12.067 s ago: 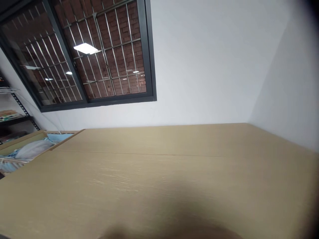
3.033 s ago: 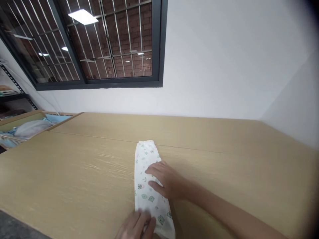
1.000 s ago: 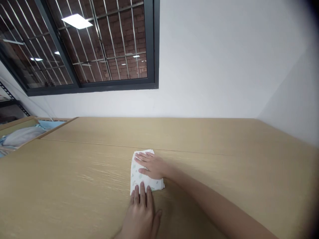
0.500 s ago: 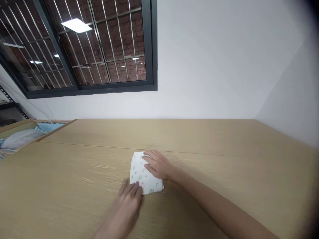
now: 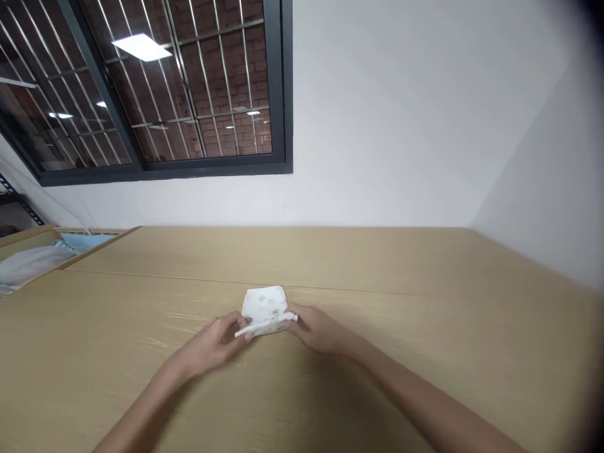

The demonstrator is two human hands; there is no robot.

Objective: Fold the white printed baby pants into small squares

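Observation:
A white cloth [image 5: 263, 301] with small printed figures lies on the tan tabletop [image 5: 377, 352]. Its near edge is lifted and turned over into a narrow fold. My left hand [image 5: 214, 343] pinches the left end of that fold between thumb and fingers. At the right end, my right hand [image 5: 316, 327] grips the fold in the same way. The far part of the cloth still rests flat on the table, close to a seam in the surface.
A wooden-edged box [image 5: 31, 242] with pale, bluish fabric inside stands at the far left. Behind the table rises a white wall [image 5: 377, 113] with a dark-framed, barred window [image 5: 212, 167]. Part of a black metal rack [image 5: 23, 204] shows at the left edge.
Both hands have gone from lying on the flat cloth to pinching its near edge at either side. That edge is now raised and folded away from me, making the cloth look shorter.

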